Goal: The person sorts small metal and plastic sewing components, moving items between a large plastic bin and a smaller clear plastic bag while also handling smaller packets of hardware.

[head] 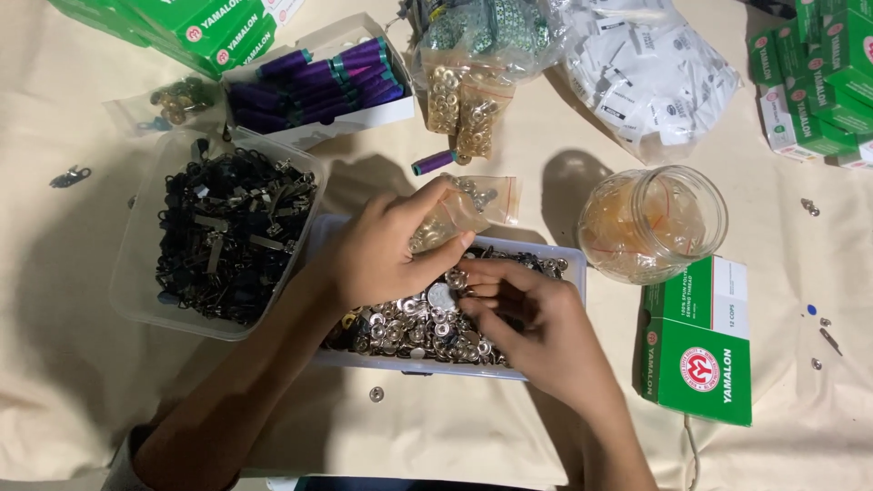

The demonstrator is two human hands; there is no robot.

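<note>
Both forearms come up from the bottom edge and meet over a shallow clear tray [546, 259] filled with small silver metal snap buttons [409, 327]. The left hand [382, 255] is arched above the tray's upper left part, knuckles raised and wrist bent, its thumb and fingertips closed in a pinch on the lower edge of a small clear zip bag [468, 205] that holds a few metal pieces; the bag leans back from the fingers over the tray's far rim. The right hand [532, 323] lies lower, palm down over the right half of the tray, fingers curled inward toward the left hand, with the fingertips pressed together on the pile just below the bag's mouth; whether they pinch a single button cannot be told, since the hand is blurred there. The two hands nearly touch at the fingertips. To the left of the tray stands a clear tub [145, 291] of dark metal zipper pulls. To the right a glass jar [655, 223] stands on the cream cloth [473, 427], and just beside it lies a green and white box [700, 350]. Beyond the hands lie an open box of purple thread spools [318, 86] and bags of brass-coloured eyelets [464, 105].
</note>
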